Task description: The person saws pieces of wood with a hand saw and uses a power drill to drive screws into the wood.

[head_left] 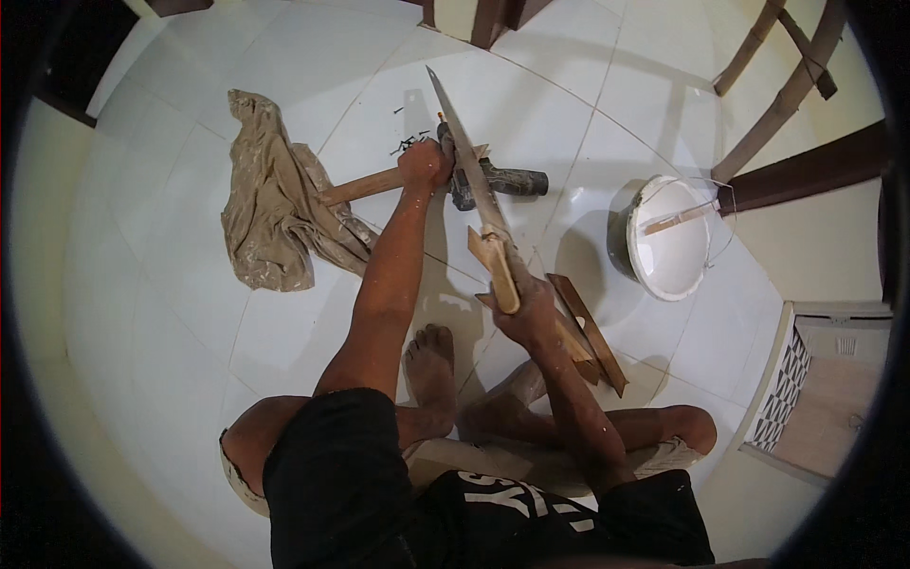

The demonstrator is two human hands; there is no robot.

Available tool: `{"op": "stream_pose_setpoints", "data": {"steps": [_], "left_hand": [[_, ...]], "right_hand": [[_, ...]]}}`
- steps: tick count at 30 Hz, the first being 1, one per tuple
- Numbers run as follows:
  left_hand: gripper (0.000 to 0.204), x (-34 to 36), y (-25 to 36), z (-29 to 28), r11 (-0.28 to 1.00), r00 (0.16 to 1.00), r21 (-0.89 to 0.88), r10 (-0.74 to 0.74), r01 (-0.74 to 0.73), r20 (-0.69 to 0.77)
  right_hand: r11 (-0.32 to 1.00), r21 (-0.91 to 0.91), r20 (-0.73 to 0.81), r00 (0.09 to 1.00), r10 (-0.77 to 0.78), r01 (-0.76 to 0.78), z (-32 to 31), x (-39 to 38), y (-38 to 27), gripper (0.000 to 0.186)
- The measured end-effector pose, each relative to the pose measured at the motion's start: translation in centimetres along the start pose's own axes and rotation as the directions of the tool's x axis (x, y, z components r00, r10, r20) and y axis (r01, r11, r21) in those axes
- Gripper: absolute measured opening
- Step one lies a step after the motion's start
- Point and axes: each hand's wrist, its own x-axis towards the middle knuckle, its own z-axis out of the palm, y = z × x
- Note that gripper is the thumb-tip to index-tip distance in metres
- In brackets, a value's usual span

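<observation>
My left hand (427, 163) is closed around a strip of wood (365, 186). The strip's left end lies over a crumpled brown cloth (270, 204), and a short pale end shows beyond the saw. My right hand (527, 313) grips the wooden handle of a handsaw (474, 171). Its blade points away from me and crosses above the strip, just right of my left hand; whether the teeth touch is unclear. Under the blade a dark cordless drill (512, 181) lies on its side, partly hidden. Several dark screws (409, 144) are scattered beyond my left hand.
Wooden offcuts (590, 337) lie right of my right hand. A white-topped bucket (668, 242) with a wooden stick across it stands further right, near a dark wooden leg (806, 180). My bare foot (431, 365) rests on the white tiled floor (180, 256).
</observation>
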Motion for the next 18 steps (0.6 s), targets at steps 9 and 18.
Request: {"op": "stream_pose_setpoints", "data": {"steps": [9, 18], "left_hand": [[0.05, -0.5, 1.1, -0.2, 0.998, 0.997, -0.036, -0.057, 0.056, -0.044], [0.05, -0.8, 1.8, 0.0, 0.989, 0.986, -0.068, -0.136, 0.131, -0.093]], "right_hand": [[0.896, 0.398, -0.044, 0.972, 0.232, -0.195, -0.7, 0.4, -0.9, 0.053], [0.957, 0.262, -0.018, 0.991, 0.134, -0.124, -1.4, 0.7, -1.0, 0.056]]}}
